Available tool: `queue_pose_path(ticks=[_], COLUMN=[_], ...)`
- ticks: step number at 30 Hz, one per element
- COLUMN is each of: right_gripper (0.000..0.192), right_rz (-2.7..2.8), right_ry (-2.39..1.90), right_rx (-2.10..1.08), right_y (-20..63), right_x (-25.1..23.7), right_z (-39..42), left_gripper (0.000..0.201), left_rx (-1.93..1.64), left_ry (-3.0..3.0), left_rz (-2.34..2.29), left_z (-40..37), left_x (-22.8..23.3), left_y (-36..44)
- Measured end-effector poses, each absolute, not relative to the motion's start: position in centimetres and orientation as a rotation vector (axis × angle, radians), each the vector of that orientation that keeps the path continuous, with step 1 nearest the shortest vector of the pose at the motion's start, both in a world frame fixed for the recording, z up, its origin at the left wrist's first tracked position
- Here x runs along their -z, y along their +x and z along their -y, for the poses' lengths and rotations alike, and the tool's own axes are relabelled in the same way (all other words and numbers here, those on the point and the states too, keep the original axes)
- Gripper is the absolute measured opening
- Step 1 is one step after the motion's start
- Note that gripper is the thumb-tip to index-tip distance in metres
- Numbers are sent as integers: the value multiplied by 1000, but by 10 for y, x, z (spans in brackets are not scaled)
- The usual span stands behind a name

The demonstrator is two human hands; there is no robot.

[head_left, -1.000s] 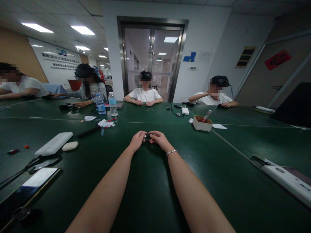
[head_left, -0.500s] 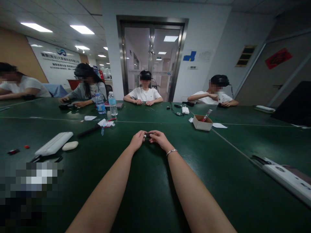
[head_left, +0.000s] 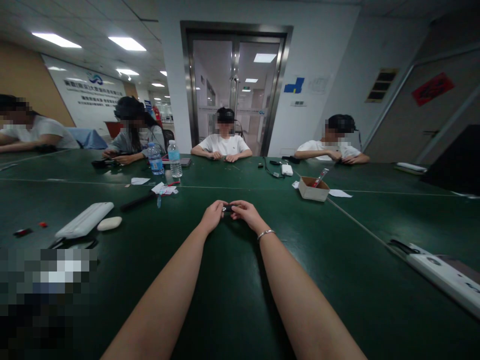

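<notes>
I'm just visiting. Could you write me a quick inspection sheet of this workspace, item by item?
Surface: dark green table, shared by several seated people.
Job's things: small dark object pinched between both hands; too small to identify.
Clutter: white case, two water bottles, cardboard box, paper scraps.
Grippers: left hand and right hand meet over the table, fingertips on the object; bracelet on right wrist.
Cables: dark cable beside a white adapter.
Surroundings: glass double door, ceiling lights.
</notes>
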State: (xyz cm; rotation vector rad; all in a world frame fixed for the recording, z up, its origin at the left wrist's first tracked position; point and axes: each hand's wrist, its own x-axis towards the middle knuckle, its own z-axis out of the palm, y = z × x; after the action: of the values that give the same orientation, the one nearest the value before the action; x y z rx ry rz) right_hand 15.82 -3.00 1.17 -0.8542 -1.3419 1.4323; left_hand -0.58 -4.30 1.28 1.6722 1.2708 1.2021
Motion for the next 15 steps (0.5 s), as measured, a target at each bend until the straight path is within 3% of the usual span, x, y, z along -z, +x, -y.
queue_pose_path(ticks=[15], right_gripper=[19], right_rz=[1400], right_ry=[-970], right_rx=[-1387], right_y=[155], right_x=[-14], right_z=[29], left_gripper=[29], left_rx=[-1226], left_ry=[1662], left_rz=[-1185], left_z=[42], left_x=[-11], left_y=[-7])
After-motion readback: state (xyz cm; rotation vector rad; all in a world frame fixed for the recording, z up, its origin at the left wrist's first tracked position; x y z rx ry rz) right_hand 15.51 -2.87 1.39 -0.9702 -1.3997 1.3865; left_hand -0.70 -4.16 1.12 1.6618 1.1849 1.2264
